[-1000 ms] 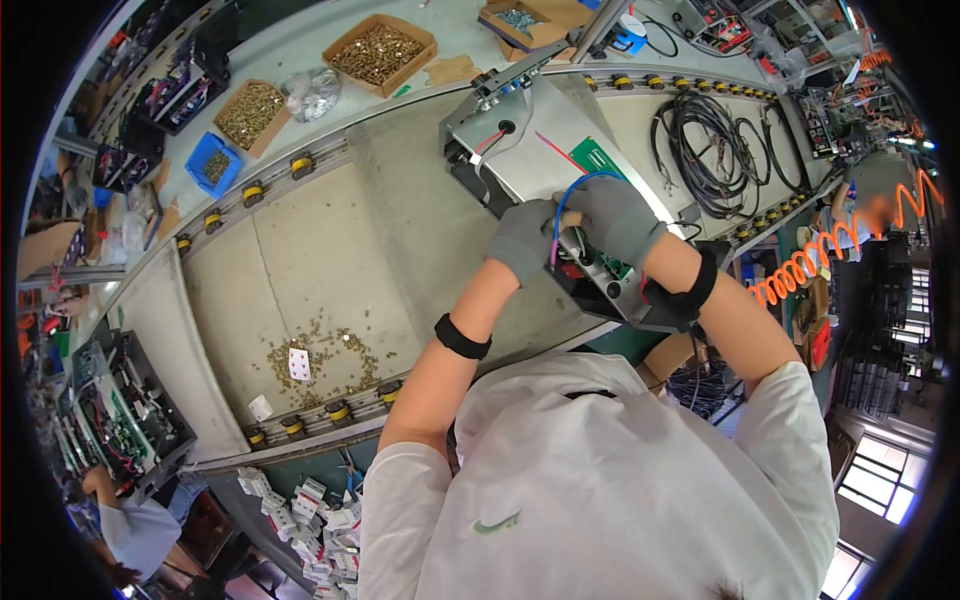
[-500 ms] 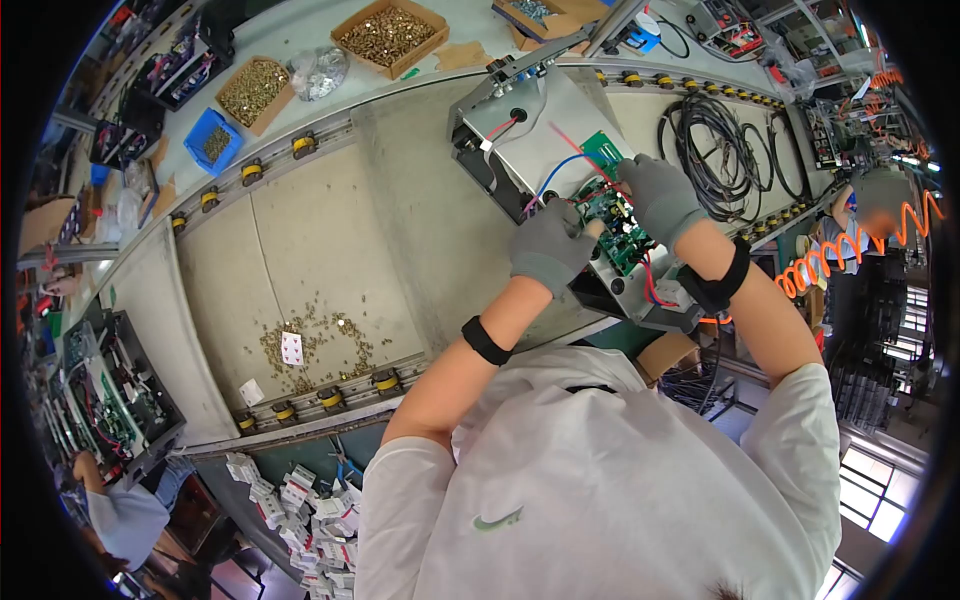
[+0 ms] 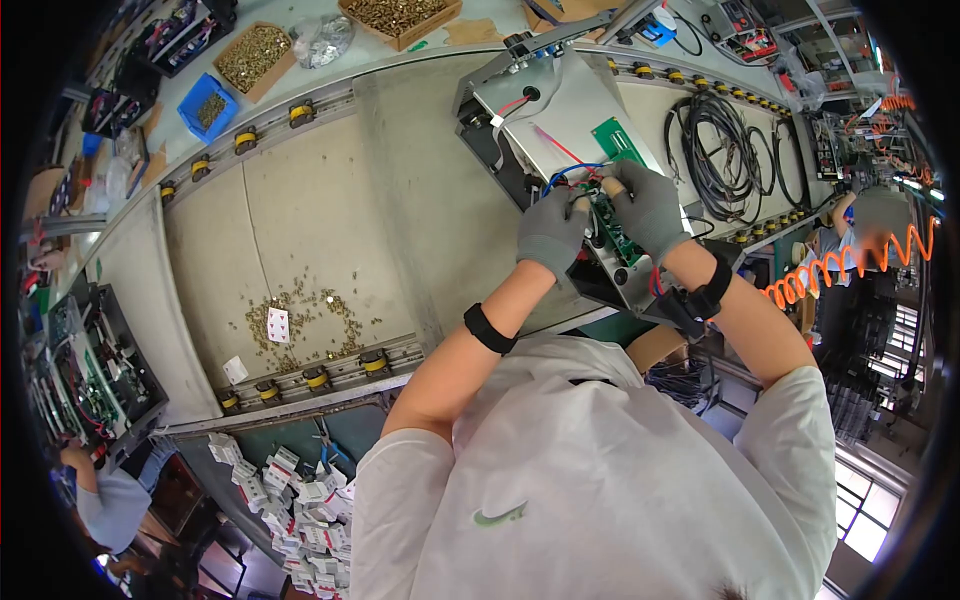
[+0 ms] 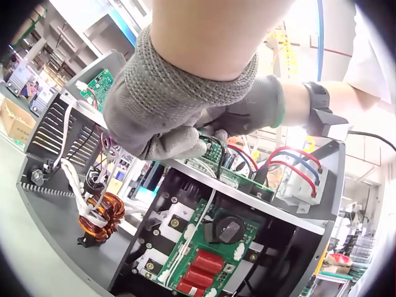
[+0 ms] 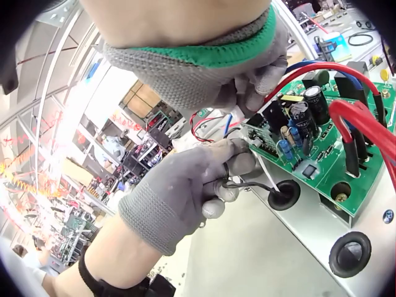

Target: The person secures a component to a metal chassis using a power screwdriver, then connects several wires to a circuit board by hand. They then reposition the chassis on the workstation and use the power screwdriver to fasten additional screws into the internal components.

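Note:
A grey metal device chassis (image 3: 560, 120) stands tilted across the bench. On its near part sits a green circuit board (image 5: 322, 148) carrying capacitors and thick red and blue wires. My gloved left hand (image 5: 179, 195) pinches a thin black wire (image 5: 250, 184) that comes out of a rubber grommet (image 5: 284, 195) beside the board. My gloved right hand (image 5: 241, 80) grips the board's end with curled fingers, close to the left fingertips. In the left wrist view, a copper coil (image 4: 102, 216) and a second green board with red parts (image 4: 204, 266) show inside the chassis.
Coiled black cables (image 3: 715, 160) lie right of the chassis. Small brass screws (image 3: 300, 315) and a playing card (image 3: 278, 325) are scattered on the left bench. Screw boxes (image 3: 255, 60) and a blue bin (image 3: 207, 107) stand along the back. An orange coiled hose (image 3: 830, 270) hangs at right.
The circuit board, first largely hidden behind both hands, came into view. The hands parted, then drew together again at the board's end. The blue wire now lies lower.

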`<state>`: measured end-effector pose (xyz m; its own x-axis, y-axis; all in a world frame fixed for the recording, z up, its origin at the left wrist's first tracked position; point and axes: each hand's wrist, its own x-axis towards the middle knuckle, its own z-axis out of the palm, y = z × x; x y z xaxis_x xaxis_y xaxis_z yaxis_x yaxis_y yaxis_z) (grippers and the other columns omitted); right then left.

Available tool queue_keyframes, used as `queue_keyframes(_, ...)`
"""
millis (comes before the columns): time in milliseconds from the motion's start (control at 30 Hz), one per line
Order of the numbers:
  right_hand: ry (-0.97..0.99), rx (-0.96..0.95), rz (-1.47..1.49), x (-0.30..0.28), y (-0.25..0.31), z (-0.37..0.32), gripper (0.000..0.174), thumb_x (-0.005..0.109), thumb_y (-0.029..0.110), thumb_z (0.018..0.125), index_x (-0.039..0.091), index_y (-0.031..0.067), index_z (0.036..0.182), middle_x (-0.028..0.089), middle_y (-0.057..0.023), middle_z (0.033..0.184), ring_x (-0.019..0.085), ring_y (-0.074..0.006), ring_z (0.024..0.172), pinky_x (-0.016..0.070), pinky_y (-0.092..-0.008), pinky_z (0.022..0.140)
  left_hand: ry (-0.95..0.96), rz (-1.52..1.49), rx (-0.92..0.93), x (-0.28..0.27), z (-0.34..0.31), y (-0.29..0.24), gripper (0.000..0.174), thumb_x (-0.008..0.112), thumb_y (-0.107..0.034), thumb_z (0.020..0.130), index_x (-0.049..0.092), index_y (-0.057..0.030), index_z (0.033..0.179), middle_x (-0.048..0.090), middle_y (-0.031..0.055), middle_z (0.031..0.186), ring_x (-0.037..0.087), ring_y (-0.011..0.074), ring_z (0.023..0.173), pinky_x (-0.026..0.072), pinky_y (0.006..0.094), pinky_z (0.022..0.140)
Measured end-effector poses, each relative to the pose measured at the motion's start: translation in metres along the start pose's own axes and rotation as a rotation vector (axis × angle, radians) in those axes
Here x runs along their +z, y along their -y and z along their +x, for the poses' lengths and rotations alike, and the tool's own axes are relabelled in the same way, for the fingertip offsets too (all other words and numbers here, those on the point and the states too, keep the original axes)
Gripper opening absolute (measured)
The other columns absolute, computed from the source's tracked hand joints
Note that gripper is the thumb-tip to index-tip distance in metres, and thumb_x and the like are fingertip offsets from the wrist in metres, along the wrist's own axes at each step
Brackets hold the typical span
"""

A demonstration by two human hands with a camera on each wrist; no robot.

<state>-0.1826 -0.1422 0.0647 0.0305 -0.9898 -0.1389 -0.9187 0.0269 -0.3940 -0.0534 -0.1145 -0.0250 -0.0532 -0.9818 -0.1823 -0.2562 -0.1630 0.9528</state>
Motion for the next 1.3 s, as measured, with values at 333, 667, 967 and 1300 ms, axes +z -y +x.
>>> queue_keyframes(333, 0.069, -0.019, 0.000, 0.002, -0.008, 0.001, 0.020, 0.063, 0.020, 0.079, 0.066, 0.0069, 0.093, 0.066, -0.0164, 0.083, 0.064, -0.0313, 0.076, 0.0500, -0.0372, 0.068, 0.093, -0.113, -0.024, 0.002, 0.007, 0.010, 0.032, 0.058, -0.031, 0.081, 0.062, -0.0016, 0.093, 0.064, 0.0218, 0.085, 0.061, 0.0386, 0.082, 0.0467, 0.0460, 0.071)
queue_keyframes(667, 0.109, 0.048, -0.033, 0.003, -0.004, 0.001, 0.020, 0.063, 0.018, 0.078, 0.066, 0.0057, 0.094, 0.066, -0.0152, 0.083, 0.064, -0.0292, 0.075, 0.0501, -0.0351, 0.069, 0.068, -0.059, -0.060, -0.002, 0.007, 0.002, 0.029, 0.059, -0.026, 0.081, 0.067, -0.0010, 0.094, 0.065, 0.0190, 0.081, 0.063, 0.0323, 0.075, 0.0486, 0.0384, 0.069)
queue_keyframes(967, -0.052, 0.065, 0.163, 0.019, -0.014, -0.012, 0.020, 0.066, 0.017, 0.078, 0.066, 0.0047, 0.093, 0.067, -0.0128, 0.083, 0.066, -0.0246, 0.075, 0.0504, -0.0332, 0.069, 0.103, -0.118, -0.038, -0.003, 0.008, 0.009, 0.029, 0.060, -0.026, 0.081, 0.067, -0.0014, 0.095, 0.066, 0.0182, 0.082, 0.064, 0.0300, 0.074, 0.0491, 0.0375, 0.068)
queue_keyframes(1300, -0.004, 0.125, 0.059, 0.008, -0.002, -0.004, 0.019, 0.067, 0.018, 0.077, 0.066, 0.0055, 0.090, 0.067, -0.0126, 0.081, 0.066, -0.0258, 0.077, 0.0508, -0.0335, 0.070, 0.078, -0.171, -0.033, 0.005, 0.011, 0.012, 0.029, 0.062, -0.029, 0.080, 0.064, -0.0021, 0.091, 0.064, 0.0216, 0.085, 0.061, 0.0386, 0.082, 0.0480, 0.0445, 0.072)
